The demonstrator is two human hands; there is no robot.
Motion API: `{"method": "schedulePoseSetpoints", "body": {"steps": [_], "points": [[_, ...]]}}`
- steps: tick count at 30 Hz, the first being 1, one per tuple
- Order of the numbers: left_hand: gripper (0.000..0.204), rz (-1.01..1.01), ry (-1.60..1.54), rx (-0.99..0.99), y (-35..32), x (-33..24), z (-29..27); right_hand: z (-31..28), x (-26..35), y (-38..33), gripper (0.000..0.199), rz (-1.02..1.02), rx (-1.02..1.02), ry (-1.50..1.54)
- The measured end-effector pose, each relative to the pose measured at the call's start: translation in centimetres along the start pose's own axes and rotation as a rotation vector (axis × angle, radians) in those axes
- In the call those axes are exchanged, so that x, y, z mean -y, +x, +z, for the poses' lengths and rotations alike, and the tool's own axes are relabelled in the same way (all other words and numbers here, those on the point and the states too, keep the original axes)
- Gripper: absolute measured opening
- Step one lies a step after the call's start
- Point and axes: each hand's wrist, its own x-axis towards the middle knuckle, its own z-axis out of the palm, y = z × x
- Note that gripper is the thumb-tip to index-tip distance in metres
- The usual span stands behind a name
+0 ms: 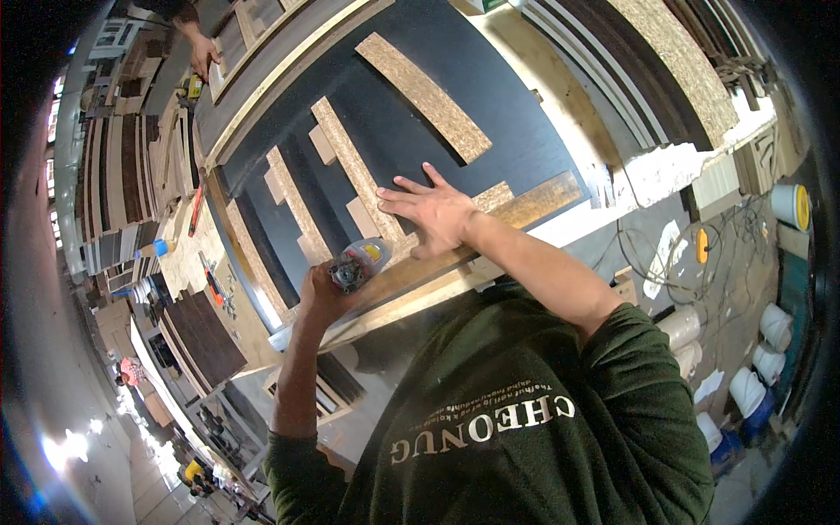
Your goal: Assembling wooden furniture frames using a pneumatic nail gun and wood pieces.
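My left hand (322, 290) is wrapped round a clear plastic bottle (374, 251) with a yellow label, held over the near edge of a dark panel (516, 122). What is inside the bottle is hard to make out. Fingers spread, my right hand (435, 215) lies flat by the near end of a long chipboard strip (346, 162) and the near wooden rail (534, 199). Other chipboard strips lie across the panel, including a wide strip (426, 98) toward the far right and a shorter strip (297, 199) on the left. Small pale wood blocks (322, 145) sit against some strips.
A co-worker's hand (204, 55) rests on a wooden frame (229, 74) at the far left. Stacked boards (604, 74) stand at the right. Hand tools (213, 284) lie left of the panel. Buckets (776, 325) and a cable (639, 262) are on the floor at the right.
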Motion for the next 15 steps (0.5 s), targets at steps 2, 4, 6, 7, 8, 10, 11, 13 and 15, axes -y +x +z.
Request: {"method": "schedulePoseSetpoints", "body": {"steps": [2, 4, 6, 7, 8, 10, 11, 13, 15], "points": [[0.035, 0.015, 0.109, -0.002, -0.1, 0.2, 0.2, 0.2, -0.1, 0.0, 0.092, -0.005, -0.009, -0.001], [0.030, -0.007, -0.065, -0.060, -0.3, 0.8, 0.5, 0.5, -0.1, 0.1, 0.092, -0.018, -0.013, 0.013], [0.028, 0.096, 0.002, -0.084, -0.2, 0.4, 0.3, 0.4, 0.0, 0.1, 0.093, -0.014, -0.017, 0.004], [0.029, 0.094, -0.015, -0.032, 0.2, 0.4, 0.5, 0.4, 0.1, 0.0, 0.093, -0.009, -0.018, 0.003], [0.030, 0.094, -0.031, 0.019, 0.5, 0.4, 0.6, 0.4, 0.0, 0.0, 0.093, -0.003, -0.020, 0.001], [0.030, 0.153, 0.047, -0.024, 0.6, 0.3, 0.5, 0.3, 0.0, 0.0, 0.093, 0.000, -0.026, 0.001], [0.030, 0.208, 0.125, -0.066, 0.5, 0.2, 0.5, 0.3, 0.0, 0.0, 0.093, 0.001, -0.030, 0.004], [0.030, 0.147, 0.115, -0.038, 0.3, 0.0, 0.5, 0.3, 0.2, -0.1, 0.094, 0.000, -0.027, 0.014], [0.030, 0.097, 0.111, -0.012, 0.7, -0.3, 0.4, 0.3, -0.1, 0.1, 0.094, 0.007, -0.034, 0.020]]}}
